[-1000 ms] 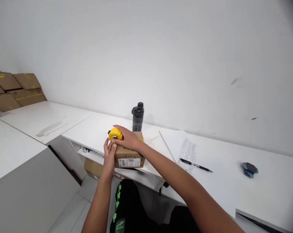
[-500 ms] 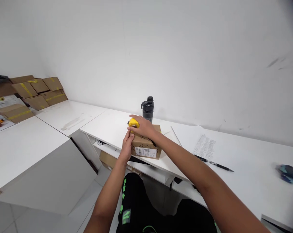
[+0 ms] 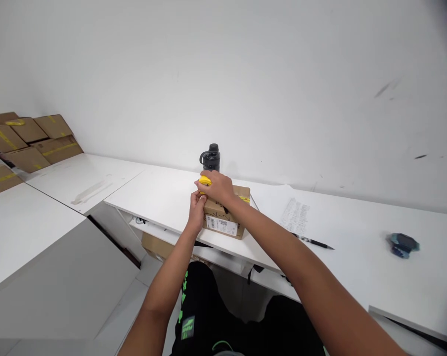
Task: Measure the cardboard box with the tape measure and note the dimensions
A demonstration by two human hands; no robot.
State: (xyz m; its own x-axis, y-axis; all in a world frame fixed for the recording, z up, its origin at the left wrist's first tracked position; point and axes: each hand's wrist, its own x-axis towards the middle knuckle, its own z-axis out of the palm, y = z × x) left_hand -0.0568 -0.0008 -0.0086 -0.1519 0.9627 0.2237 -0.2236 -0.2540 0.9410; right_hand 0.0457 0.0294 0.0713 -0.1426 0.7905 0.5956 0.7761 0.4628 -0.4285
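A small cardboard box [image 3: 242, 194] with a white label, dark handwriting and a bit of yellow tape sits on the white desk in front of me. My right hand [image 3: 219, 189] is closed around a yellow tape measure [image 3: 204, 181] above the box's left end. Against the box's left side, my left hand [image 3: 197, 210] has its fingers closed at the upper edge, just under the tape measure. The fingertips partly cover one another. Close behind my right hand stands a dark water bottle [image 3: 211, 157].
A handwritten sheet [image 3: 295, 212] and a black pen [image 3: 316, 242] lie on the desk to the right. Beyond them is a dark watch-like object [image 3: 403, 244]. Taped cardboard boxes [image 3: 56, 146] are stacked at far left. An open shelf [image 3: 219, 257] runs under the desk.
The view has swung to the right, so everything appears further left. My right hand and the yellow tape measure have turned slightly; both hands stay at the box's left end.
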